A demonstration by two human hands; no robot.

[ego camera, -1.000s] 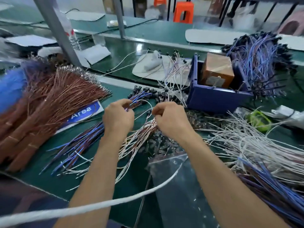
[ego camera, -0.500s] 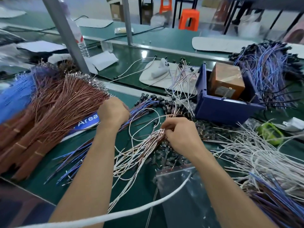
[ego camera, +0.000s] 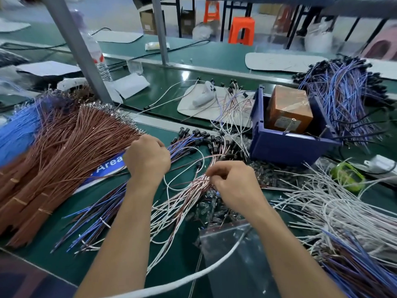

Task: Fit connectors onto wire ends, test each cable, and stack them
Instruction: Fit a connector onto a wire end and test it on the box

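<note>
Two bare hands are pictured at work on a green bench, in front and to the left of one blue plastic bin (ego camera: 287, 147), in which one brown cardboard box (ego camera: 290, 108) is kept. The right hand (ego camera: 234, 181) is held nearer the bin, its fingertips pinched on a fanned bundle of white-and-brown wires (ego camera: 182, 198) that is spread away from the bin. The left hand (ego camera: 148, 160) is set farther left of the bin, fingers curled over a sheaf of blue-and-brown cables (ego camera: 101, 214) tipped with black connectors (ego camera: 202, 134). What is gripped inside that fist cannot be told. One thin white wire (ego camera: 165, 182) is looped between the two hands.

Small clear connectors (ego camera: 209, 208) are heaped by the right wrist, in front of the bin, beside one clear plastic bag (ego camera: 234, 254). Far left of the bin, banded bundles of brown wires (ego camera: 64, 151) are laid out, too many to be counted, and one blue label marked "Area" (ego camera: 109, 165) is partly covered by them. To the front and right of the bin a loose mass of white wires (ego camera: 333, 207) is spread. Behind the bin, to its right, a heap of blue-violet cables (ego camera: 343, 97) is piled. Two orange stools (ego camera: 241, 30) are seen well behind the bin.
</note>
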